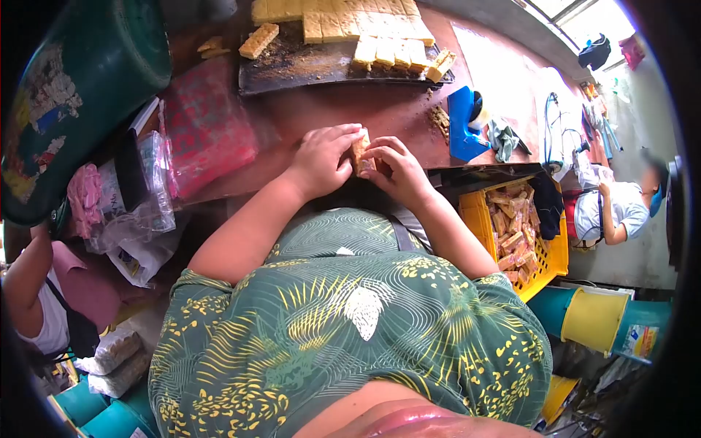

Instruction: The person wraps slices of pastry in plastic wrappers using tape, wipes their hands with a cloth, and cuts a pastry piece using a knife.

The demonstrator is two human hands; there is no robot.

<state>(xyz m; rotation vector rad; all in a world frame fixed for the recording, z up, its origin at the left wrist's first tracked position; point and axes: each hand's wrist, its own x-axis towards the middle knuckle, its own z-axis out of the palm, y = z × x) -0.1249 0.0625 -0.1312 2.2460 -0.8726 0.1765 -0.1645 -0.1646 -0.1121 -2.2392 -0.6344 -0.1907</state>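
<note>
A small brownish-yellow cake bar point(361, 152) stands between my two hands at the table's near edge. My left hand point(326, 159) is closed along its left side, fingertips near the top end. From the right, my right hand point(398, 166) pinches the bar's lower end with bent fingers. The bar looks slightly shiny, but I cannot tell if it is wrapped. Beyond my hands lies a dark baking tray point(292, 77) bearing rows of cut yellow cake point(358, 22). One loose piece point(259, 41) sits on the tray's left part.
A blue tape dispenser point(461, 128) and a crumpled cloth point(505, 139) are to the right. Below them is a yellow crate point(544, 271) of wrapped bars point(515, 233). Red-and-pink plastic point(208, 124) and a large green drum point(87, 95) stand left. Other people are at both sides.
</note>
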